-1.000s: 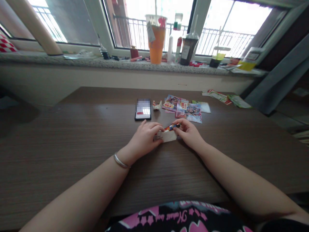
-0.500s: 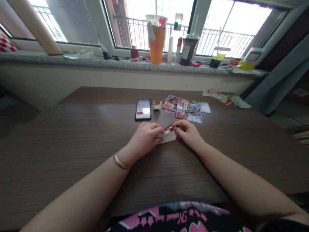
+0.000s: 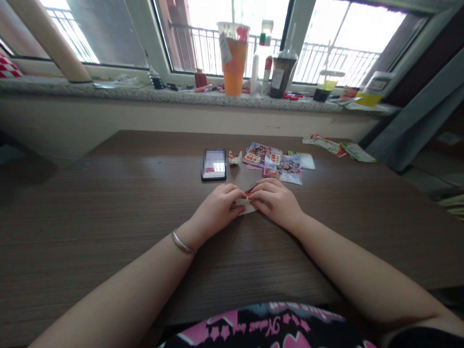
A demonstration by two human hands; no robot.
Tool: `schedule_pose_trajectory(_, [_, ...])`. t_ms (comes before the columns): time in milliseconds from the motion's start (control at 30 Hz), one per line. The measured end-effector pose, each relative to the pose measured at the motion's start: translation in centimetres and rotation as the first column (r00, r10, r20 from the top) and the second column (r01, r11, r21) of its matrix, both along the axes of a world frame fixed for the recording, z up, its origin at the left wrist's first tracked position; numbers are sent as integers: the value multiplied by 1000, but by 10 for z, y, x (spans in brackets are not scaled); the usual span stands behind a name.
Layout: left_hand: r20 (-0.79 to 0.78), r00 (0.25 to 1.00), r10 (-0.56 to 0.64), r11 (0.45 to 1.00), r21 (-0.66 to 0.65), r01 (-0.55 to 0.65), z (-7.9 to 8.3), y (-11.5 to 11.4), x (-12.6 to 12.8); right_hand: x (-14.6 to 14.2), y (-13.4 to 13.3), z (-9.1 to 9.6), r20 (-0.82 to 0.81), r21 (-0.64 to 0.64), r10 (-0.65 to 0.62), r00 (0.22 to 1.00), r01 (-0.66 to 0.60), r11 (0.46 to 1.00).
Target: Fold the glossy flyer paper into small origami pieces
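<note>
Between my hands, at the middle of the table, is a piece of paper (image 3: 248, 209), white on the near side with a red, printed strip along its far edge. My left hand (image 3: 220, 203) pinches its left end between thumb and fingers. My right hand (image 3: 277, 202) grips it from the right, its fingertips close to those of the left and covering much of the printed strip. A phone (image 3: 214, 164) with a lit screen lies just beyond my left hand. To its right sits a small crumpled or folded paper piece (image 3: 235, 158).
Printed flyers (image 3: 282, 166) overlap beyond my right hand, and several paper strips (image 3: 329, 145) lie at the table's far right. On the windowsill (image 3: 188, 98) stand an orange drink cup (image 3: 233, 67), a dark cup (image 3: 282, 76) and bottles. A grey curtain (image 3: 406, 106) hangs at right.
My right hand has slid left along the paper, closer to my left hand, and its fingers now lie over more of the printed strip. The left hand has hardly moved.
</note>
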State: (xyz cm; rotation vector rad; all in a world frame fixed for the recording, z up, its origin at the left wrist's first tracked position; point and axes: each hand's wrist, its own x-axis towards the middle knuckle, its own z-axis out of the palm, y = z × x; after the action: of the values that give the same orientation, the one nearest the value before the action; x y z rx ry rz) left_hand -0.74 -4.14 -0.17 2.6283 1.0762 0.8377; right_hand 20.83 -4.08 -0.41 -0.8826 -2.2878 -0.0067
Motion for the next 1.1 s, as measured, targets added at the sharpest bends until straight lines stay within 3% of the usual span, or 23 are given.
schedule_pose_trajectory(833, [-7, 999, -43, 996, 75, 43, -1, 2, 1, -2, 2, 2, 42, -12, 46, 998, -46, 999])
schedule_pose_trajectory(1100, [-20, 1000, 10, 994, 109, -8, 1, 2, 0, -1, 3, -1, -32, -49, 25, 999, -27, 998])
